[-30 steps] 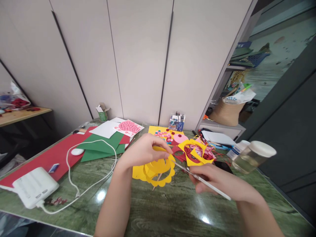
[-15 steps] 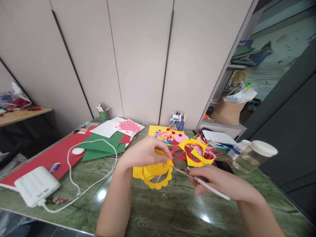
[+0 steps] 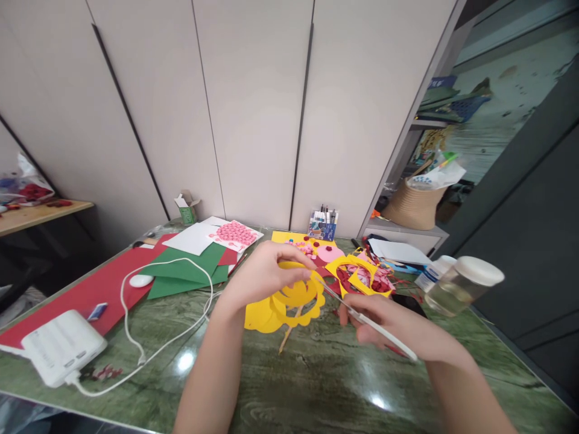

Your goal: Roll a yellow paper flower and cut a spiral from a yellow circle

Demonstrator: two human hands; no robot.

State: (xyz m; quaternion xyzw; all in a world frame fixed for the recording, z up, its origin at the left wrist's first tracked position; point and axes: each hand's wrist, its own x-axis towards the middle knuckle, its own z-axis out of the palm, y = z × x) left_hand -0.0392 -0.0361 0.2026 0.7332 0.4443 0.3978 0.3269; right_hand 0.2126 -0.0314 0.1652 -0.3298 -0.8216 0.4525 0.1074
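My left hand (image 3: 266, 274) pinches a yellow paper cutout (image 3: 310, 316) with a scalloped rim and a large opening, held above the table. Curled strips of the same paper hang inside the ring. From the right, my right hand (image 3: 384, 319) is closed around scissors (image 3: 373, 330) with a pale handle. Their blades point up and left, with the tips at the paper's edge beside my left fingertips. Below the cutout, a thin wooden stick (image 3: 284, 340), possibly a pencil, lies on the green table (image 3: 316, 386).
Yellow paper offcuts (image 3: 337, 268) and red scraps lie behind my right hand. A lidded clear jar (image 3: 461, 289) stands at the right. Green sheets (image 3: 181, 280), red paper (image 3: 104, 286), a white power bank (image 3: 63, 349) and its looped cable (image 3: 169, 337) occupy the left.
The yellow cutout has turned and shifted slightly right and up, uncovering more of the stick. The scissor tips have moved slightly up and remain at the paper's edge.
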